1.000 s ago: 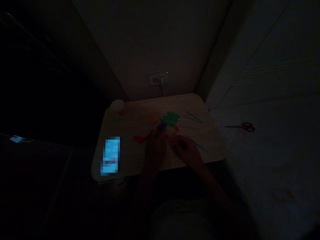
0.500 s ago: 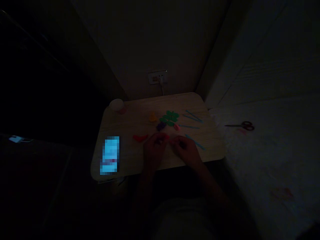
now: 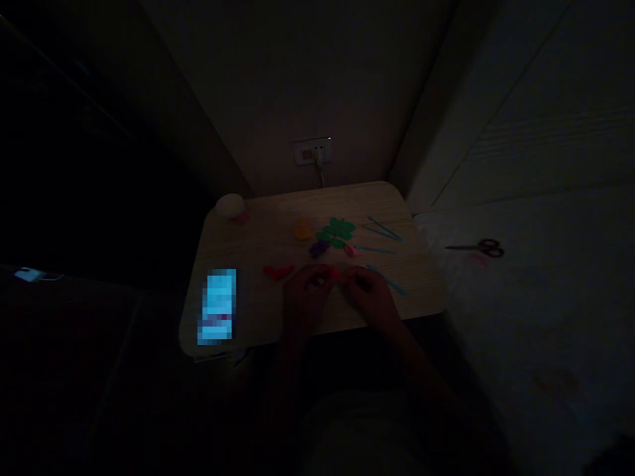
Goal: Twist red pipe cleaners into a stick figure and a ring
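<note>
In dim light, my left hand (image 3: 306,295) is closed in a pinch over the near part of the table (image 3: 233,254). Between its fingertips is a small red piece (image 3: 335,273), its exact kind too dark to make out. My right hand (image 3: 371,292) pinches at the right edge of that piece, and the fingertips of both hands meet there. Just beyond lie green leaf shapes (image 3: 337,231), a purple cluster (image 3: 319,249), a pink piece (image 3: 350,250) and an orange piece (image 3: 302,231). A red curved piece (image 3: 278,272) rests left of my left hand.
Several thin blue sticks (image 3: 385,231) lie at the right of the table. A lit phone (image 3: 218,305) is at the near left, and a pale cup (image 3: 231,206) at the far left corner. Scissors (image 3: 479,248) lie on the pale surface to the right. A wall socket (image 3: 311,152) holds a plug.
My right fingertips have come closer to the left ones, meeting at the small red piece. The view has shifted very slightly; the things on the table stay in place.
</note>
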